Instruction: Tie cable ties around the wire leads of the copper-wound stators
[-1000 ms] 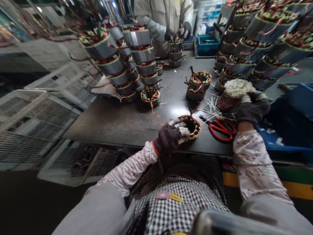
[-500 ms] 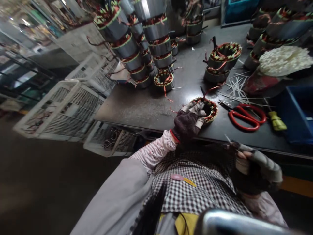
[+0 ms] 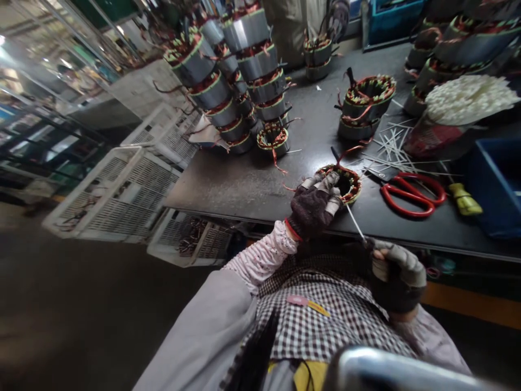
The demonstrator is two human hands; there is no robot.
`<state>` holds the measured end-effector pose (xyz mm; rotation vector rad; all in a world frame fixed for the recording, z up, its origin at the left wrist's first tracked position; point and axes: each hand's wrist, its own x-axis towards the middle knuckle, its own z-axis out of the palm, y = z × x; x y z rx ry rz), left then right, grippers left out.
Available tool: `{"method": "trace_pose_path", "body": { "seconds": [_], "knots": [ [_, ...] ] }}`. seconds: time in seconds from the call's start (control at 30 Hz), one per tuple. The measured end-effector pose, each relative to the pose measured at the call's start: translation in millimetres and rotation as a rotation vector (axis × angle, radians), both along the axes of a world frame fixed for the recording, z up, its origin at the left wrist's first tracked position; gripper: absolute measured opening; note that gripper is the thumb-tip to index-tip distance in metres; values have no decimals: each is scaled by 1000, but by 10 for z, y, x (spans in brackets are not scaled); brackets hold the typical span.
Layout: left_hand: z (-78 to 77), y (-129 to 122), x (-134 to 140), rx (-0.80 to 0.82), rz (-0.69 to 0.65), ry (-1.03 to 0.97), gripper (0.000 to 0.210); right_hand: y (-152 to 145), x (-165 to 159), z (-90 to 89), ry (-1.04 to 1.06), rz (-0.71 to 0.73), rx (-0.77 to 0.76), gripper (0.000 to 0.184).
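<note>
My left hand (image 3: 315, 201), in a dark glove with wrapped fingers, grips the left rim of a stator (image 3: 353, 190) wound with copper wire near the table's front edge. Some of the rim lies hidden under those fingers. My right hand (image 3: 396, 274) is closed on a thin white cable tie (image 3: 355, 221), whose far end reaches the stator's front rim. Loose white cable ties (image 3: 393, 146) lie scattered behind and to the right of the stator. Beside it rest red-handled scissors (image 3: 413, 195).
Stacked stators (image 3: 260, 65) stand at the back left, others (image 3: 366, 103) behind the work. A bag of white cable ties (image 3: 468, 103), a yellow-handled tool (image 3: 465, 199) and a blue bin (image 3: 496, 184) are to the right. White crates (image 3: 114, 190) sit left of the table.
My right hand has moved left and brought the white cable tie up to the stator's front rim. The left hand has stayed on the stator.
</note>
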<state>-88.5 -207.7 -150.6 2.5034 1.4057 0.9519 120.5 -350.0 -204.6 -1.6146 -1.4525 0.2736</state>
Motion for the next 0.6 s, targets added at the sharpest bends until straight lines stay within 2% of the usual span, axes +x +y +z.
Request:
{"method": "trace_pose_path", "body": {
  "seconds": [0.07, 0.17, 0.23, 0.3, 0.4, 0.6],
  "knots": [
    [22, 2, 46, -39, 23, -38, 37, 197, -50, 126, 31, -68, 78, 20],
    [44, 12, 108, -121, 33, -141, 29, 512, -172, 391, 284, -45, 152, 30],
    [53, 21, 118, -148, -7, -192, 21, 647, -237, 559, 489, 23, 89, 35],
    [58, 29, 104, -132, -55, -226, 13, 697, -253, 678, 564, 102, -13, 32],
    [55, 36, 70, -85, -112, -246, 9, 681, -201, 773, 475, 196, -66, 25],
    [61, 33, 65, -109, -127, -211, 14, 794, -170, 895, 209, 224, -106, 25]
  ]
}}
